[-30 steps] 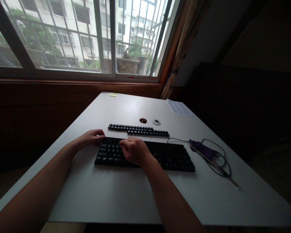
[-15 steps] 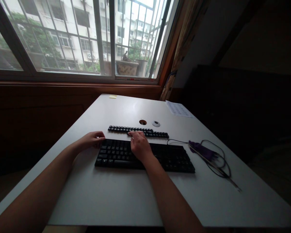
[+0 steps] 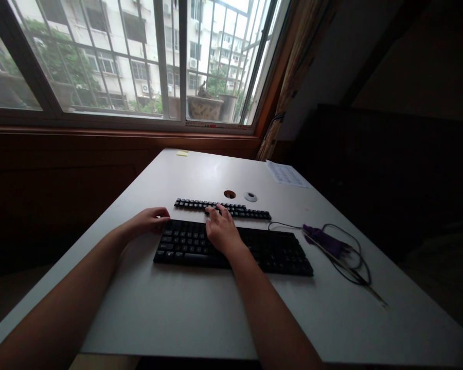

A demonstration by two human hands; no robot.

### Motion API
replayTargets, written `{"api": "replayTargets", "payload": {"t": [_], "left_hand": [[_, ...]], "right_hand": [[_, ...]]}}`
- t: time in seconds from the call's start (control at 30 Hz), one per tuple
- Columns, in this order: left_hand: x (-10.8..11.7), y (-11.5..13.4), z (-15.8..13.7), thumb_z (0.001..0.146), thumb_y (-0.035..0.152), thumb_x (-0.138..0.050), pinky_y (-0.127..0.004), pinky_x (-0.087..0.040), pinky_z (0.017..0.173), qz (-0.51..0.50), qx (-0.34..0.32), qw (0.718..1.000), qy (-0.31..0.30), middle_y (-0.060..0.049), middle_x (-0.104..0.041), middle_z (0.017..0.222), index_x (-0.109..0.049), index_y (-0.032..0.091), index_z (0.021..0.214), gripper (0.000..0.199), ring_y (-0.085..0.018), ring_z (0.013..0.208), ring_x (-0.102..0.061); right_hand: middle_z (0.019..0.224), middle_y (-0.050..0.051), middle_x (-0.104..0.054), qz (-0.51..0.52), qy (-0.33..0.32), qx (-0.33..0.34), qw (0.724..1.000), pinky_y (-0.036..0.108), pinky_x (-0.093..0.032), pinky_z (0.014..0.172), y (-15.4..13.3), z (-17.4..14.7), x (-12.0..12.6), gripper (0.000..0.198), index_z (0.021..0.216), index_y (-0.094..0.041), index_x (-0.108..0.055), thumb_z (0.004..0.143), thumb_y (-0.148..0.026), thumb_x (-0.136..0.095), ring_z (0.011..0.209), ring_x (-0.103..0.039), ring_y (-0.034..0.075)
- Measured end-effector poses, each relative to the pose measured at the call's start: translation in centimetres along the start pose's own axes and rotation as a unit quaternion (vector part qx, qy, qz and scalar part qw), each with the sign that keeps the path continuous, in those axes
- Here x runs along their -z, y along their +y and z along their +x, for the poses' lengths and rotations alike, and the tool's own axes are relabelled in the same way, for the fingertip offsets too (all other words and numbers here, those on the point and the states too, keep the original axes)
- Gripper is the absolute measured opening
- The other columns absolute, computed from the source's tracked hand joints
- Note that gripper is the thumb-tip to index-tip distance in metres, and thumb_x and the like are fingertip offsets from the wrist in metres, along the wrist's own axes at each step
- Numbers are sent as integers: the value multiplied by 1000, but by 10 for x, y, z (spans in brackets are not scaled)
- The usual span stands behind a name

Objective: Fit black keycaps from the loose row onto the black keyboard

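A black computer keyboard (image 3: pixel 212 260) lies on the white desk (image 3: pixel 170 308). My left hand (image 3: pixel 152 220) is at its far left corner, fingers curled and fingertips meeting at the keyboard's edge. Over the middle of the keyboard reaches my right hand (image 3: pixel 221 228), its fingers apart and pointing at the loose keycaps (image 3: pixel 193 204). These black keycaps stand in rows just beyond the keyboard. The right fingertips are at the near row; whether they press on a cap is too small to tell. My right hand and forearm hide part of the keys.
Right of the keyboard lie a purple cloth pouch (image 3: pixel 324 240), a coiled black cable (image 3: pixel 364 267) and a thin stick (image 3: pixel 370 292). Farther back are a cable hole (image 3: pixel 230 195), a white ring cover (image 3: pixel 250 197), a printed sheet (image 3: pixel 287 174) and a yellow note (image 3: pixel 182 153). A barred window stands behind.
The fingers of my right hand have spread apart from a closer bunch, still at the loose keycaps. My left hand stays at the keyboard's corner. The whole view has shifted slightly.
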State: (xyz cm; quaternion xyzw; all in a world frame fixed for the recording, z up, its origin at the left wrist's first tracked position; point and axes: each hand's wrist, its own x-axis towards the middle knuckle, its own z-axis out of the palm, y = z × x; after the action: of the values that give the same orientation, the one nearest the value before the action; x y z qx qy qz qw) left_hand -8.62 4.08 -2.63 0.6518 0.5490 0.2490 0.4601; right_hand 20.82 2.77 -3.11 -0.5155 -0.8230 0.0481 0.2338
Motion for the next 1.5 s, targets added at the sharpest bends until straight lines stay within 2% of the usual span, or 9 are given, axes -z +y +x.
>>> {"api": "replayTargets", "payload": {"t": [0.17,0.4,0.63,0.8,1.2,1.5], "left_hand": [[0,1,0,77,56,-71,-31,-46,58,-2,8,1000,1,0,-63,66,-65,19,90,40,-20,62,-62],[-1,0,1,77,57,-71,-30,-44,57,0,10,1000,3,0,-62,64,-65,19,90,40,-19,60,-61],[0,3,-1,77,56,-71,-31,-46,57,4,6,1000,2,0,-63,65,-65,19,90,40,-19,61,-62],[0,0,1,77,56,-72,-30,-45,57,1,4,1000,1,0,-63,66,-65,19,90,40,-19,61,-62],[0,1,1,77,56,-72,-30,-45,56,-1,3,1000,2,-1,-63,65,-65,20,88,39,-19,61,-61],[0,0,1,77,59,-71,-30,-46,57,8,2,1000,1,0,-63,66,-66,20,90,41,-19,62,-62]], "right_hand": [[147,11,-65,8,0,10,1000,51,-26,128,1,-1,-1,43,146,-19,-55,104,-16,-45,153,-33,31],[136,9,-71,29,-12,42,999,46,-34,124,1,-1,4,43,135,-21,-66,99,-8,-47,149,-38,28],[153,5,-61,6,-20,42,999,48,-35,124,3,0,3,43,129,-22,-74,97,-8,-50,147,-37,31],[150,4,-65,-6,-40,44,998,48,-32,127,2,0,3,40,128,-21,-76,100,-12,-50,151,-36,31],[145,6,-67,-7,-39,46,998,48,-35,125,2,0,2,39,126,-22,-78,99,-12,-51,148,-37,32],[149,5,-65,-13,-52,51,997,49,-34,125,4,1,1,40,127,-24,-77,99,-12,-52,149,-36,32]]}}
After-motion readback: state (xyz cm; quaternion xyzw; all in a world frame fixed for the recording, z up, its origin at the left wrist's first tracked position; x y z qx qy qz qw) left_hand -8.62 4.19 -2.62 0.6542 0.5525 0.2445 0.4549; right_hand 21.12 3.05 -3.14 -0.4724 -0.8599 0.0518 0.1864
